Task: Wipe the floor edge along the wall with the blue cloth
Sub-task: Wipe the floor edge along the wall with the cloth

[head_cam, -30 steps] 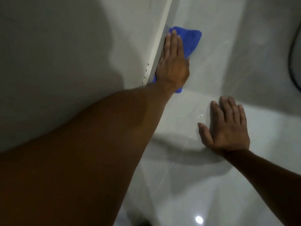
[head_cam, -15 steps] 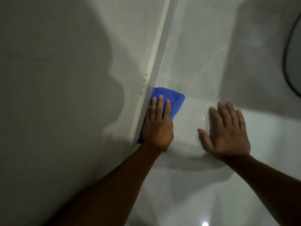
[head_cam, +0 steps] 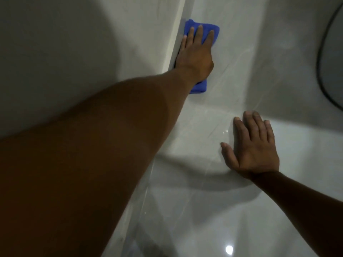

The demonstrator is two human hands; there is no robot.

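Cloth update from my remote seat: blue cloth (head_cam: 211, 29) is flat on the floor (head_cam: 241, 62), pushed right up against the bottom of the wall (head_cam: 92, 52) in the upper middle of the view. Left hand (head_cam: 195, 54) is pressed palm-down on top of it w/ fingers (head_cam: 199, 33) spread out straight, so it's flat and open on the cloth, not clamped around it. Bit of blue sticks out past the fingertips and another bit below the wrist. Pinky side of that hand looks like it's touching the wall strip (head_cam: 176, 34), tho it's dim there so can't say 100%.

Right hand (head_cam: 254, 145) is planted flat on the tile too, fingers together-ish and thumb out to the side, holding nothing, well apart from the cloth. Floor is glossy pale tile w/ a light spot (head_cam: 229, 249) reflected near the bottom. Dark curved cable or hose (head_cam: 323, 80) at the right edge, can't tell which.
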